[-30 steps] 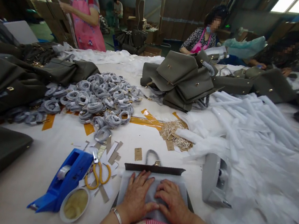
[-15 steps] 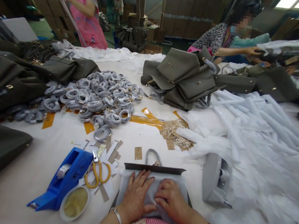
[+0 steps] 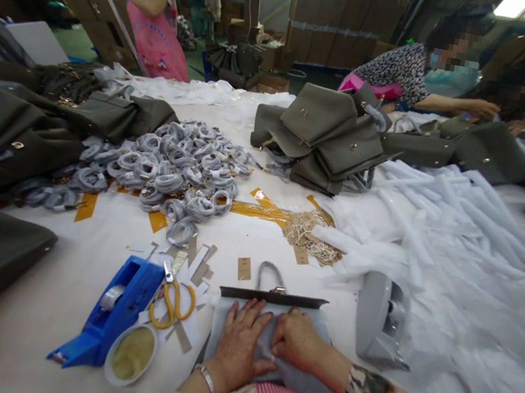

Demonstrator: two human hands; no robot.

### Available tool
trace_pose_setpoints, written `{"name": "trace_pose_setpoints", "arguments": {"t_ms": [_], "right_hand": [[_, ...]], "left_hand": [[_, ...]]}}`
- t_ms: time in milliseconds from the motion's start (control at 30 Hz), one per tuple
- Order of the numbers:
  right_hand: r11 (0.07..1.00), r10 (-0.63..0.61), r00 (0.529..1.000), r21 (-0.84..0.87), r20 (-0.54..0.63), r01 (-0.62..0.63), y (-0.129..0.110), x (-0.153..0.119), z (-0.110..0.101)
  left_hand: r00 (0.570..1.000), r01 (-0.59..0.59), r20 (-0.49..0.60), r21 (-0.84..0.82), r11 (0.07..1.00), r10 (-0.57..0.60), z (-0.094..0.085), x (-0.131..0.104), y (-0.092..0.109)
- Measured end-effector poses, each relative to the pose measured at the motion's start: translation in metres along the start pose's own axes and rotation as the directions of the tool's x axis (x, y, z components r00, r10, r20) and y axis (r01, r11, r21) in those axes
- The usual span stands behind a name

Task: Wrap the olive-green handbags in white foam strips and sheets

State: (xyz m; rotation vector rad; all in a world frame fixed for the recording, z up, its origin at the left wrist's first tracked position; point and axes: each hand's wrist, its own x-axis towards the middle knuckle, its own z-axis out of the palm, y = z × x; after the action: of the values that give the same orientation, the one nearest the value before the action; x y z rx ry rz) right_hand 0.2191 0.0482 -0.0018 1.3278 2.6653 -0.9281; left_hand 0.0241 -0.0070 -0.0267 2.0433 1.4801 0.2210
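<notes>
lies low in the middle of the frame: a grey handbag (image 3: 275, 297) under a sheet of white wrapping paper (image 3: 266, 346), long axis running left to right across the picture, dark top edge and small looped handle (image 3: 270, 274) pointing up the frame, away from the body. pressed flat from above by both hands, side by side and touching at the thumbs. left hand (image 3: 239, 345) spread on the left half of the paper, fingers fairly wide and straight, reaching toward the bag's top edge, holding nothing. right hand (image 3: 296, 341) on the right half, fingers curled narrower, knuckles raised, seemingly pinching a fold of the paper; cannot tell for certain. both equally near, the paper directly beneath them.

just left of the bag: yellow-handled scissors (image 3: 171, 302), a blue tape dispenser (image 3: 112, 312) and a small round dish (image 3: 131, 354). just right: a grey tape dispenser (image 3: 380, 319), then a broad heap of white wrapping sheets (image 3: 462, 245). further up the frame: a pile of coiled straps (image 3: 180, 168), a stack of grey bags (image 3: 326, 137), other people at work along the top edge.
</notes>
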Motion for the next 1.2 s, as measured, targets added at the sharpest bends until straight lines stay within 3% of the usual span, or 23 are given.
{"name": "trace_pose_setpoints", "arguments": {"t_ms": [167,467,733,1000,1200], "right_hand": [[1.000,-0.005,0.994,-0.029,-0.110,0.001,0.000,-0.005,0.014],[0.988,-0.102,0.990,0.108,-0.099,0.113,0.012,-0.024,0.007],[0.993,0.050,0.997,0.108,-0.057,-0.043,-0.009,-0.025,0.016],[0.977,-0.196,0.976,-0.104,-0.092,0.186,-0.011,-0.024,0.022],[0.939,-0.322,0.946,-0.140,-0.046,0.313,-0.008,-0.023,0.030]], "left_hand": [[1.000,-0.017,-0.018,-0.015,1.000,0.016,0.002,-0.001,-0.002],[0.997,-0.050,-0.054,-0.019,0.999,0.049,0.000,-0.001,-0.002],[0.998,-0.052,-0.028,-0.032,0.998,0.051,0.002,-0.004,-0.005],[0.999,-0.051,-0.001,-0.038,0.998,0.051,-0.003,-0.004,-0.004],[0.999,-0.048,0.008,-0.036,0.998,0.048,-0.003,-0.004,-0.006]]}}
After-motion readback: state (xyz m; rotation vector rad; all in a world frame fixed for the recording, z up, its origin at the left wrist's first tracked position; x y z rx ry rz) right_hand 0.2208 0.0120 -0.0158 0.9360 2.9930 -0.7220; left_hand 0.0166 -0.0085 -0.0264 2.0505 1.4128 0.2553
